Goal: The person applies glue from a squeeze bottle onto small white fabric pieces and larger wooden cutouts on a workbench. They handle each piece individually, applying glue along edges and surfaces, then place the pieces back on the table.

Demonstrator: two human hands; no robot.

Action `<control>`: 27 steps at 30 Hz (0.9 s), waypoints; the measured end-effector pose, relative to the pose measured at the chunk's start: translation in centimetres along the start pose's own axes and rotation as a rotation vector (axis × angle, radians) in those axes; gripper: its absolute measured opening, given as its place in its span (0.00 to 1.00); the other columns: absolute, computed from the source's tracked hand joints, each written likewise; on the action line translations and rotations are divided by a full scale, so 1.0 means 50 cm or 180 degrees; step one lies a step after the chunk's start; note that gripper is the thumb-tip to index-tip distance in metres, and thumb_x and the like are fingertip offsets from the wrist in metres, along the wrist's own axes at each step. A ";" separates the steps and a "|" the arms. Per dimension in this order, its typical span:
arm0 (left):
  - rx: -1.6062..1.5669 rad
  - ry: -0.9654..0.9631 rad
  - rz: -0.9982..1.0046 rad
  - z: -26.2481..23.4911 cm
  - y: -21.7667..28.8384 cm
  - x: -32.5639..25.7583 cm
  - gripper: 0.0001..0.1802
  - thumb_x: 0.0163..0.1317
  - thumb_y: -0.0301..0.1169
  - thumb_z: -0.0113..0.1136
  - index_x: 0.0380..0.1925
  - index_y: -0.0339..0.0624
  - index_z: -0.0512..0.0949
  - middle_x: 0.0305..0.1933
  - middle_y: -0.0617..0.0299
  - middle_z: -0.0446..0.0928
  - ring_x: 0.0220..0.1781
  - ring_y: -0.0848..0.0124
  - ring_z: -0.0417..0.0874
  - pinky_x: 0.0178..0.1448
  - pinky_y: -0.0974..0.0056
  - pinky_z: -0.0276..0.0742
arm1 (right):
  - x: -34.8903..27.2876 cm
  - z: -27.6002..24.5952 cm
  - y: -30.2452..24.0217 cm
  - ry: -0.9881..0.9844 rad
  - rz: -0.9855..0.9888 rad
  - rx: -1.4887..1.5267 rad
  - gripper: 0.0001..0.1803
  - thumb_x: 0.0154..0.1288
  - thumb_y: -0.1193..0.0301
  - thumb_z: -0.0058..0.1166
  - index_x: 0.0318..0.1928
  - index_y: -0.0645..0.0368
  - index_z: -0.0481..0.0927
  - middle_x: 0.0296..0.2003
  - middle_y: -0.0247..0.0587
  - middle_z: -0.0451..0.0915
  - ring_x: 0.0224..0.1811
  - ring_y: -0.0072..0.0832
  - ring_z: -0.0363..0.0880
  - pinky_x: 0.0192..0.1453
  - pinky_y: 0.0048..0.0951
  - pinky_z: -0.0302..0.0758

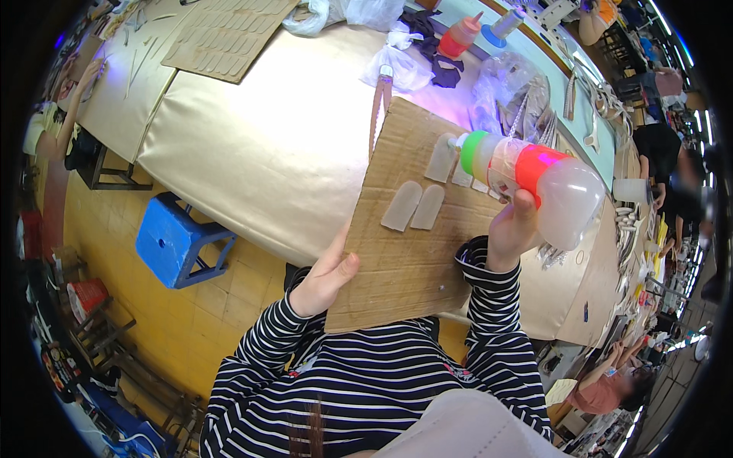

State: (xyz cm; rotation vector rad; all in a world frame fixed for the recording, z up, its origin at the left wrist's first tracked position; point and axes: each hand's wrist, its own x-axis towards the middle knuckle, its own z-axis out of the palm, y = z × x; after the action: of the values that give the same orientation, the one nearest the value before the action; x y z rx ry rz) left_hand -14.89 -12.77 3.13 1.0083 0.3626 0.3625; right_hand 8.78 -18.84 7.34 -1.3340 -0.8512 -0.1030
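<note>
A: Your hands are both holding something. Your left hand [324,282] is gripping the lower left edge of the cardboard sheet [382,278], its thumb showing at the front and its fingers going out of sight behind. Your right hand [510,233] is closing around the squeeze bottle [538,172], thumb standing up against the red band.

B: How is the bottle lying from your hands?

A: It is reaching up and to the left out of your right hand, slanting across the sheet's right side. Its rounded base is pointing down and to the right; its green cap [473,152] is facing the sheet.

B: Which relation is mattering most, in your inspector's judgement?

A: Nozzle to patch. The nozzle [456,143] is sitting at the right side of the upper pale patch [440,159]. Whether it is touching or hovering, I am not able to tell from this angle. Other patches are lying partly behind the bottle, so their number is staying unconfirmed.

B: And the clear ones?

A: Two round-topped patches [402,206] are lying side by side below the upper one, their long axes leaning right at the top, much as the sheet's is. They are lying between your hands and farther out; your right hand is the nearer.
</note>
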 end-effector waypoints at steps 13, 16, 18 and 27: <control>-0.0297 0.0483 -0.0188 -0.025 -0.002 0.002 0.35 0.71 0.43 0.40 0.69 0.35 0.43 0.71 0.55 0.52 0.71 0.67 0.52 0.71 0.64 0.46 | 0.058 -0.041 0.004 0.0305 0.0657 0.0585 0.29 0.58 0.53 0.60 0.52 0.59 0.69 0.41 0.37 0.77 0.37 0.25 0.78 0.32 0.21 0.75; -0.0252 0.0419 -0.0158 -0.023 -0.003 0.004 0.35 0.71 0.43 0.40 0.69 0.35 0.43 0.71 0.55 0.52 0.72 0.67 0.52 0.71 0.64 0.46 | 0.043 -0.041 0.025 0.0270 0.0147 -0.0016 0.27 0.57 0.57 0.62 0.50 0.60 0.70 0.38 0.35 0.76 0.33 0.23 0.76 0.30 0.20 0.72; -0.0243 0.0391 -0.0119 -0.020 -0.002 0.003 0.35 0.71 0.43 0.40 0.69 0.35 0.43 0.71 0.55 0.52 0.72 0.67 0.52 0.71 0.64 0.46 | 0.032 -0.038 0.030 0.0269 0.0086 -0.0138 0.28 0.56 0.57 0.63 0.50 0.62 0.70 0.40 0.37 0.76 0.36 0.25 0.76 0.36 0.23 0.73; -0.0053 0.0412 -0.0043 -0.023 0.001 0.001 0.35 0.71 0.43 0.41 0.69 0.34 0.44 0.71 0.55 0.52 0.72 0.67 0.51 0.71 0.64 0.45 | 0.015 -0.043 0.015 -0.0149 0.0200 -0.0072 0.35 0.51 0.58 0.67 0.55 0.65 0.69 0.48 0.40 0.74 0.50 0.31 0.73 0.57 0.33 0.70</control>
State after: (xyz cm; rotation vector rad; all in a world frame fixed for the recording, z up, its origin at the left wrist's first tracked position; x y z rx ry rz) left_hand -15.36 -11.85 2.61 0.9680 0.4823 0.4193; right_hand 10.74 -20.24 7.22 -1.3877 -0.8490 -0.0325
